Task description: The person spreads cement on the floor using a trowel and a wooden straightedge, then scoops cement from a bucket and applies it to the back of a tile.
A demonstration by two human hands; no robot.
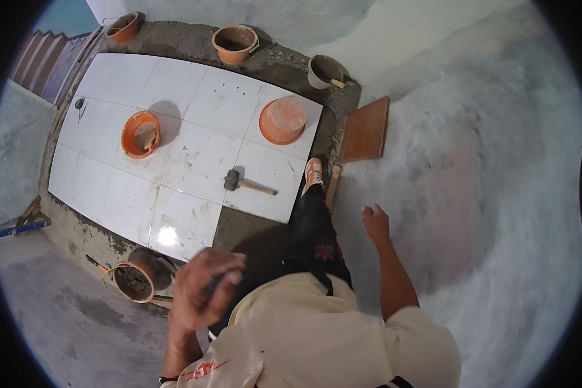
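White tiles [197,152] lie in a grid ahead of the person, a bare grey patch [242,231] at the near edge. Left hand [208,288] is loosely bent and blurred, near a bucket of rubble [147,275]; right hand [375,222] is loosely curled beside the right leg — cannot tell whether either grips anything. Mallet [247,185] rests on the tiles. Farther: upturned orange bucket [286,118] and upright orange bucket [128,136], both on tiles. Farthest — three more buckets [233,57] along the wall.
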